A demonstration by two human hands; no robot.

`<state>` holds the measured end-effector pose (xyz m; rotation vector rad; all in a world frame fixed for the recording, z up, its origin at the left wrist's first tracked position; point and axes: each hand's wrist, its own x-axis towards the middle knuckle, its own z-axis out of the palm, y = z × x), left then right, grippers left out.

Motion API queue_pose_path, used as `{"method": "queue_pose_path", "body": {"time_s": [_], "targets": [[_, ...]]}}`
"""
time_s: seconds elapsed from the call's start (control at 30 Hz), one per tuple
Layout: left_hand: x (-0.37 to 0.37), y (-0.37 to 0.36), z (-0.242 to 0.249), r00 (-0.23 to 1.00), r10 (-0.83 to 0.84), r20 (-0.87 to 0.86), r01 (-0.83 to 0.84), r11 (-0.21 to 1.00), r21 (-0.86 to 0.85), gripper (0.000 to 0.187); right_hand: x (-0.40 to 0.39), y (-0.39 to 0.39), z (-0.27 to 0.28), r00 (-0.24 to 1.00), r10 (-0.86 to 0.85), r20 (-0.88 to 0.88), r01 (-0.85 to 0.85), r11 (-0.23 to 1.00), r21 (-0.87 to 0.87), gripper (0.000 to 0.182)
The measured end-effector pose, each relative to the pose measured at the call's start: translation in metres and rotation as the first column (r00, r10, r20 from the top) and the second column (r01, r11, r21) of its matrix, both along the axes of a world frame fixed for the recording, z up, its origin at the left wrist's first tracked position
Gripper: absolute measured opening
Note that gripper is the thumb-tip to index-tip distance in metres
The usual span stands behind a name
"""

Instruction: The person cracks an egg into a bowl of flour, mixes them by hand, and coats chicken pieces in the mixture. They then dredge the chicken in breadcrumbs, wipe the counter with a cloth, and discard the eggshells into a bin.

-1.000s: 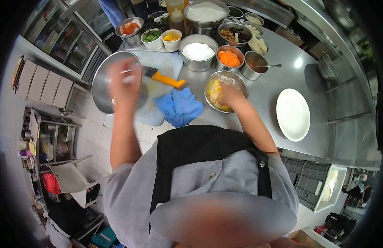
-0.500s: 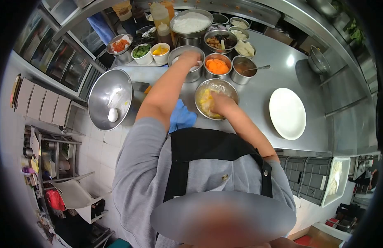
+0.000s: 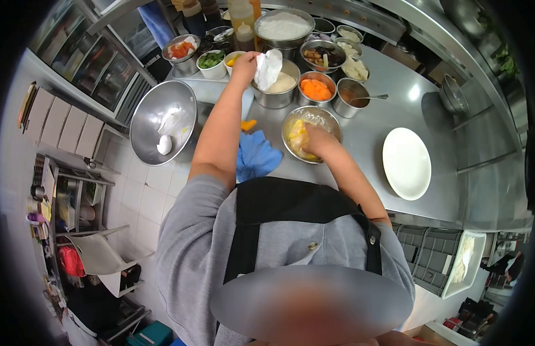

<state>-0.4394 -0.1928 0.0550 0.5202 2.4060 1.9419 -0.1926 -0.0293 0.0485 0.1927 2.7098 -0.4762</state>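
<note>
My left hand (image 3: 244, 69) pinches one edge of a limp white sheet (image 3: 269, 69), like cloth or paper. The sheet hangs over the left side of a metal pot (image 3: 282, 81) with a pale, grainy content. Down in a metal mixing bowl (image 3: 335, 134) is my right hand (image 3: 318, 144), its fingers hidden in a wet yellow mixture (image 3: 297, 135) that looks like egg. Just behind this bowl stands a metal pot of orange carrot-like slices (image 3: 316, 89). A blue cloth (image 3: 257, 155) lies crumpled to the bowl's left.
A large steel bowl (image 3: 141, 130) with a white egg (image 3: 164, 145) stands left. An oval white plate (image 3: 407, 164) lies right. Near the sauce pot (image 3: 351, 98), a spoon handle sticks out. White powder fills a raised bowl (image 3: 285, 26); squeeze bottles (image 3: 244, 38) stand behind.
My left hand has come up out of the pot and moved left, lifting the white sheet off the pale content. My right hand stays in the mixing bowl. The view has shifted slightly.
</note>
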Motion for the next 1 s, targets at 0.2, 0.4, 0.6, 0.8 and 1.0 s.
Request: {"method": "queue_pose_path", "body": {"time_s": [0.2, 0.4, 0.6, 0.8, 1.0], "targets": [[0.014, -0.009, 0.006, 0.927, -0.093, 0.363, -0.176, 0.747, 0.641, 0.026, -0.001, 0.002, -0.002, 1.000, -0.004, -0.026, 0.004, 1.000, -0.004, 0.072], [0.039, -0.031, 0.008, 0.947, -0.013, 0.320, -0.309, 0.229, 0.923, 0.029, -0.002, 0.008, -0.014, 0.998, 0.014, -0.067, -0.016, 0.999, -0.035, 0.073], [0.056, -0.055, -0.044, 0.789, 0.420, 0.449, -0.540, 0.123, 0.833, 0.034, -0.003, 0.014, -0.021, 0.996, 0.030, -0.088, -0.036, 0.997, -0.066, 0.074], [0.038, -0.077, -0.088, 0.772, 0.470, 0.428, -0.609, 0.357, 0.708, 0.029, -0.001, 0.006, 0.002, 0.999, 0.034, -0.025, -0.035, 0.999, -0.020, 0.075], [0.014, -0.086, -0.139, 0.743, 0.632, 0.220, -0.656, 0.624, 0.424, 0.031, -0.005, 0.008, -0.004, 0.999, 0.051, 0.000, -0.051, 0.998, -0.027, 0.081]]}}
